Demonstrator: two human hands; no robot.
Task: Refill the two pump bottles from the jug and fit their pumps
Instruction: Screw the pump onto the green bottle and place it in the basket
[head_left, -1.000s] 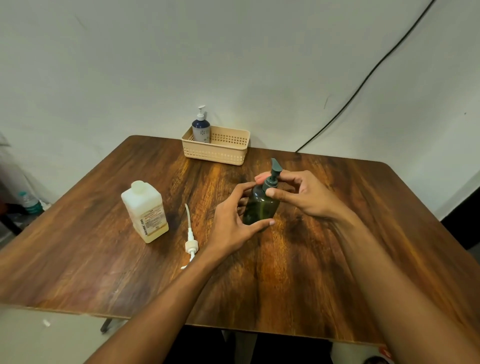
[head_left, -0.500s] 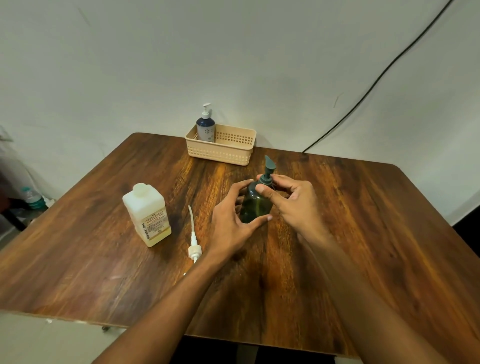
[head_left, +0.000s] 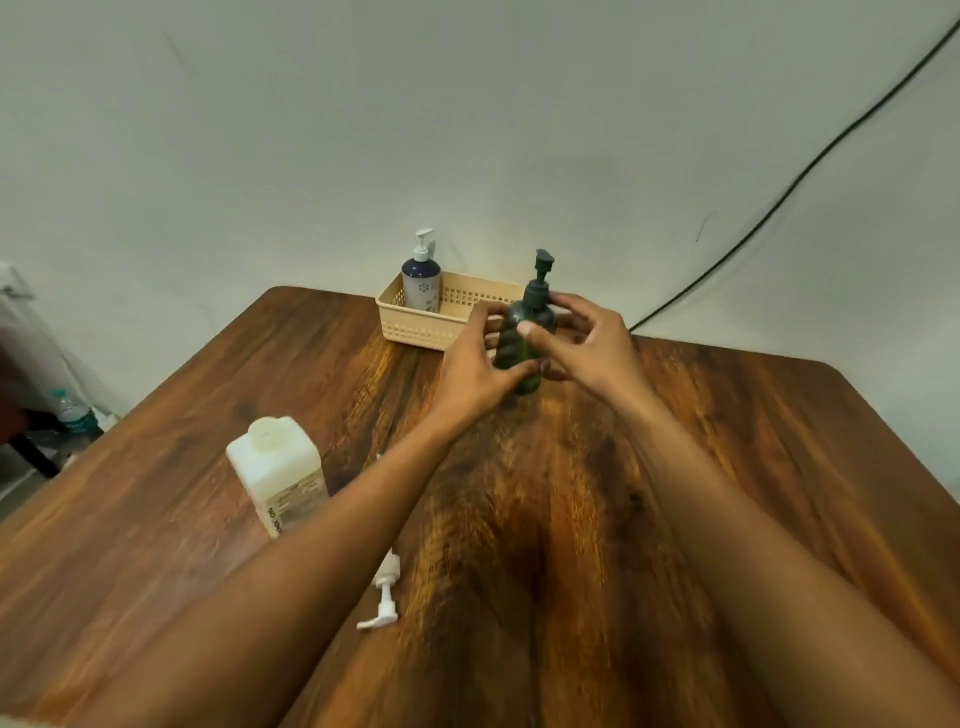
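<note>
A dark green pump bottle (head_left: 523, 332) with its dark pump (head_left: 542, 273) on top is held upright just in front of the basket. My left hand (head_left: 480, 364) wraps its left side and my right hand (head_left: 584, 345) holds its right side near the neck. A blue-and-white pump bottle (head_left: 421, 278) with a white pump stands in the beige basket (head_left: 415, 325). The white jug (head_left: 278, 473), capped, stands at the left of the table. A loose white pump (head_left: 384, 592) lies on the table near my left forearm, its tube partly hidden by the arm.
The wooden table (head_left: 753, 467) has rounded far corners and ends at a pale wall. A black cable (head_left: 779, 192) runs down the wall at the right. A water bottle (head_left: 70, 410) stands on the floor at the left.
Both hands have carried the green bottle away from me toward the basket. The view has moved closer and lower over the table; the jug and loose pump stay put.
</note>
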